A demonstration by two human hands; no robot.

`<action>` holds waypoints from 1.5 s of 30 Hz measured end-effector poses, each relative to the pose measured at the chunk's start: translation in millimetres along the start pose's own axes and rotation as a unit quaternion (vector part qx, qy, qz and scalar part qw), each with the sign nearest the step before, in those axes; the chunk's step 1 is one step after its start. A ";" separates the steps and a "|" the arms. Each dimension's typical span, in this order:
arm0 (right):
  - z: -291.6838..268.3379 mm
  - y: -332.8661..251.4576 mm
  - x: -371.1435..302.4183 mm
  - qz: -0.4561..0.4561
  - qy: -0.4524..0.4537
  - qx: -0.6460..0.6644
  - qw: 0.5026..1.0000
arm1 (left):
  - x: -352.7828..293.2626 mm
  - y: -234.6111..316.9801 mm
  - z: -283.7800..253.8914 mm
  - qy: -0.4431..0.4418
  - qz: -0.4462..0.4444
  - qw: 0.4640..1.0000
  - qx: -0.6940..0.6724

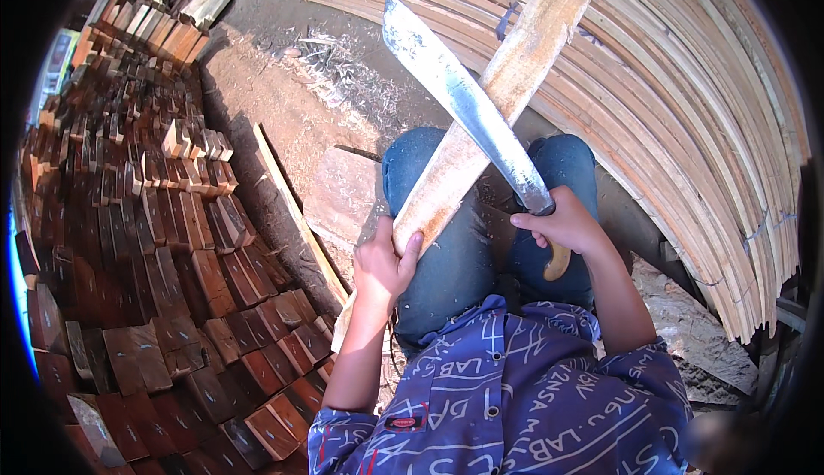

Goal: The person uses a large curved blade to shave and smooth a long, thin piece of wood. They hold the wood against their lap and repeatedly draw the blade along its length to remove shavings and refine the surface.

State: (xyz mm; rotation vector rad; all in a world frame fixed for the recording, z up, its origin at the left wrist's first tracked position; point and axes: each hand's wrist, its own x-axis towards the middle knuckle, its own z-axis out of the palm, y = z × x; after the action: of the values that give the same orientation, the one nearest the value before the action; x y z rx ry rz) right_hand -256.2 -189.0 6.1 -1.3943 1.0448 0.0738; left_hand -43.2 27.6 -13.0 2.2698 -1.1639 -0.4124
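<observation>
Right hand (568,220) clamps the machete (508,147), and I see its blade (446,72) slanting forward-left of that grip, across the plank (528,54). Left hand (382,260) clamps that plank, thumb on top!

White hand-drawn lettering, mostly capitals, covers the blue-violet button-up shirt (506,398), running in several directions over the front and both sleeves among long straight white lines. Folds break up many of the characters. A few red strokes show near the left sleeve. On the left side of the chest sits a small rectangular patch (406,418) with a red oval emblem; its pale lettering is too small to read. Pale blue streaks mark ends of the stacked wooden blocks (176,338), with no legible characters.
</observation>
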 end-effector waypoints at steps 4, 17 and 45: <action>-23.0 -18.5 -3.0 -0.034 0.079 -0.029 0.996 | 0.7 -1.4 -1.1 -0.017 0.014 0.999 -0.025; -18.0 -0.1 19.5 -0.135 0.222 -0.035 0.965 | -1.2 -0.2 -8.9 -0.079 -0.013 0.995 0.066; -54.2 -3.9 24.3 -0.251 0.154 -0.155 0.943 | -13.2 -6.6 -21.6 -0.055 -0.061 0.996 0.021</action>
State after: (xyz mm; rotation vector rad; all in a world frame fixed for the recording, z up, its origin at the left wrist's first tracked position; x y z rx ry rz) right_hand -269.7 -247.0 2.9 -1.9708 0.9223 -0.3805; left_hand -35.8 48.6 0.7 2.3884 -1.0990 -0.5723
